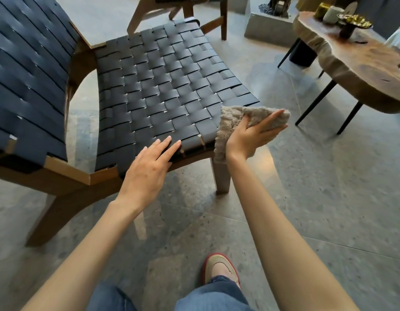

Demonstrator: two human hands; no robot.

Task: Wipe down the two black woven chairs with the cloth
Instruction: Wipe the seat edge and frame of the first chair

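Standing at the front of the near chair point(167, 86), facing its woven seat. Gripping the cloth point(233, 118) in the right hand point(250, 136), thumb across the top and fingers curled beneath, bunched at the seat's front right corner, loose end hanging beside the leg. Resting the left hand point(149, 162) flat on the front straps, fingers straight, holding nothing. Probably poised to sweep the seat. No telling how much is already wiped, nor whether the second chair point(223, 21) behind has been reached. Several ways to go wrong from here. Skating over the strap tops and missing dust in the gaps of the weave, from wiping with a tight wad rather than a spread cloth. Snagging the shaggy pile on the pale strap ends along the front rail, from pulling hard toward the edge. Letting the loose end trail onto the floor point(306, 198) and carrying grit back up. Leaving fingermarks under the left palm, unless lifted and wiped there too. Bumping the table point(363, 63) near at right when stepping round.
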